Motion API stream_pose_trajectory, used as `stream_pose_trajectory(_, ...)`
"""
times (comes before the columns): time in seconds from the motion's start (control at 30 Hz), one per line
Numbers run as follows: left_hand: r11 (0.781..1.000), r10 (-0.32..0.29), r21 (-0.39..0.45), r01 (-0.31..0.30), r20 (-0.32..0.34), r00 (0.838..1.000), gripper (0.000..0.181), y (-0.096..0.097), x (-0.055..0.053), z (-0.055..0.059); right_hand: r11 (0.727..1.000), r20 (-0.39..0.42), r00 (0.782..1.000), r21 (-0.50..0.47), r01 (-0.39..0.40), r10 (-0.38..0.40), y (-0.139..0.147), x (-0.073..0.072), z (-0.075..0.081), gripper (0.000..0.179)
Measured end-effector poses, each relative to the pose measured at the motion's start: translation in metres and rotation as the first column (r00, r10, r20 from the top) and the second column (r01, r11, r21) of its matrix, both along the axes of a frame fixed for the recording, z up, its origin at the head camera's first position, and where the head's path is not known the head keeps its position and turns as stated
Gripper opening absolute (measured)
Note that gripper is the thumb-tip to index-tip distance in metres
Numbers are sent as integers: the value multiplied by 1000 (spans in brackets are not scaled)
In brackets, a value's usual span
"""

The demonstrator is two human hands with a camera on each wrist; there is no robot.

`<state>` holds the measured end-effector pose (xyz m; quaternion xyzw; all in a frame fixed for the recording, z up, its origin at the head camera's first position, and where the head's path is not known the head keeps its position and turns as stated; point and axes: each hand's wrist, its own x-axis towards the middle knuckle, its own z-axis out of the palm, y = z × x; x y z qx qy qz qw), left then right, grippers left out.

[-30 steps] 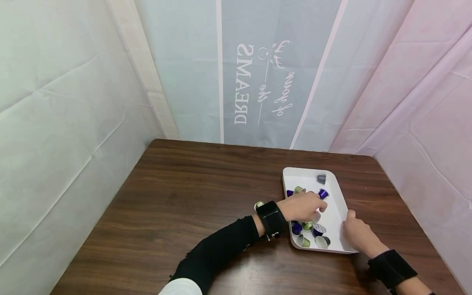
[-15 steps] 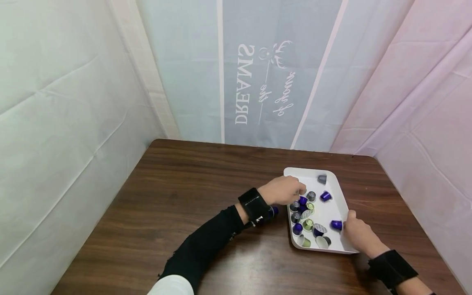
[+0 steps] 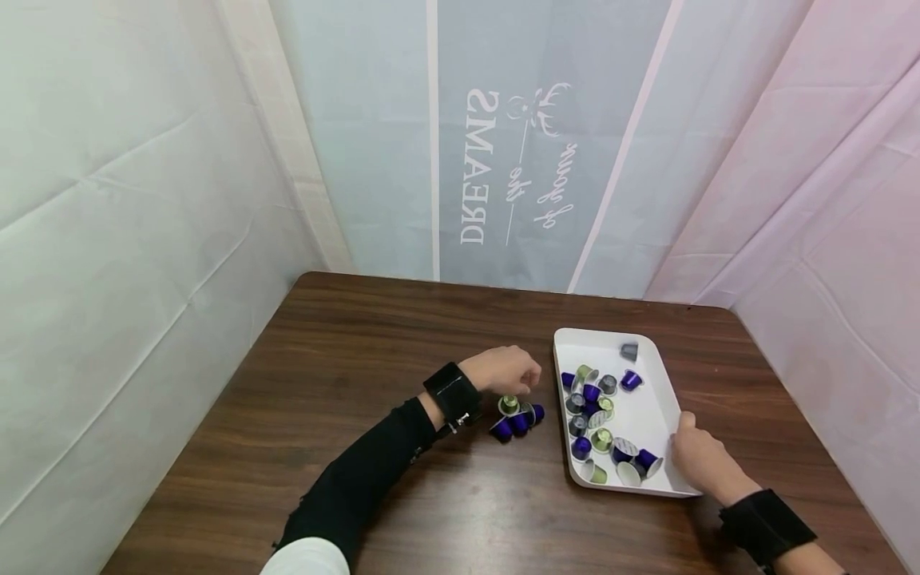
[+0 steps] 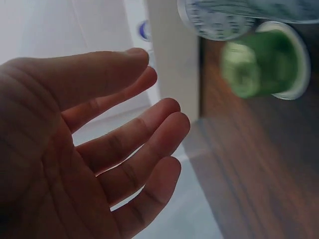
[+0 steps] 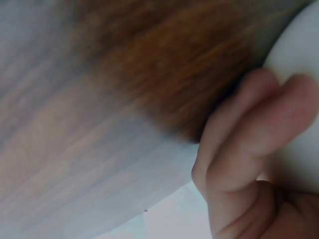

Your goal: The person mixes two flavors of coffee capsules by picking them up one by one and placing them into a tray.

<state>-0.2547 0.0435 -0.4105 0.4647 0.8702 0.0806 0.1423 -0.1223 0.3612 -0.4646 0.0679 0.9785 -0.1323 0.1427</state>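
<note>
My left hand (image 3: 503,370) hovers left of the white tray (image 3: 650,415), just behind a small cluster of coffee capsules on the table. In the left wrist view its fingers (image 4: 132,149) are loosely bent, apart from the thumb, and hold nothing. The cluster has a green capsule (image 3: 509,405) and several dark blue ones (image 3: 519,423). That green capsule (image 4: 264,62) lies beyond the fingertips in the left wrist view. My right hand (image 3: 707,457) grips the tray's right wall. Inside the tray lie several blue, green and grey capsules, mostly along its left side.
A grey capsule (image 3: 628,351) lies alone near the tray's far end, with a blue capsule (image 3: 631,380) nearer. The brown wooden table (image 3: 345,359) extends left of the tray. Pale cloth curtains (image 3: 374,160) hang behind and beside the table.
My left hand has moved left from over the tray, past its left wall, to the table cluster. A blue capsule near the tray's right side has shifted toward me. My right hand stays put.
</note>
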Motion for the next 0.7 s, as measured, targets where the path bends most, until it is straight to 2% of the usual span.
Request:
stream_pose_trajectory(0.17,999,26,-27,-25,53,998,18,-10,-2,-10,1000,17,1000,-18,5,-5,1,-1,2,29)
stream_pose_trajectory(0.27,999,30,-27,-28,61,998,17,-14,-2,-15,1000,26,1000,-29,10,-9,2,0,2,31)
stream_pose_trajectory(0.53,999,33,1,-33,88,996,11,-19,-4,-19,1000,17,1000,-18,13,-13,2,-3,0,30)
stream_pose_trajectory(0.7,999,42,-18,-41,71,997,9,-21,-4,-21,1000,29,999,-25,16,-15,2,-2,0,32)
